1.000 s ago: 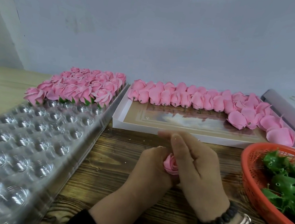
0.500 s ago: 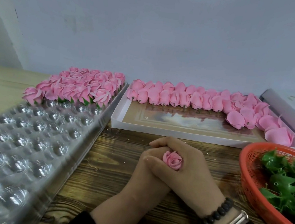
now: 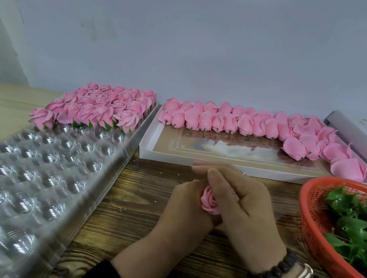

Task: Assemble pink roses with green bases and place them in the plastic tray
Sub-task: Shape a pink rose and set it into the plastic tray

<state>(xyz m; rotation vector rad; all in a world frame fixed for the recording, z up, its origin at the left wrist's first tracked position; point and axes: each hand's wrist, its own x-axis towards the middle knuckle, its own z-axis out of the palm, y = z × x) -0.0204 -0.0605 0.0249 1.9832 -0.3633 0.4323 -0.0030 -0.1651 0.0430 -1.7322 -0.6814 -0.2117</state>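
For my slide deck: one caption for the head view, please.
Both hands cup a pink rose between plastic tray and orange basket.

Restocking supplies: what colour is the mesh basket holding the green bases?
Orange-red plastic mesh basket, clearest in the head view, at the right.

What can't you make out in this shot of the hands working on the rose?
Head view only:
- Pink rose: its underside, and any green base on it, is hidden by the left hand and right hand.
- Red basket of green bases: cut off by the right edge.
- Plastic tray: near end blurred, cut off at left and bottom.
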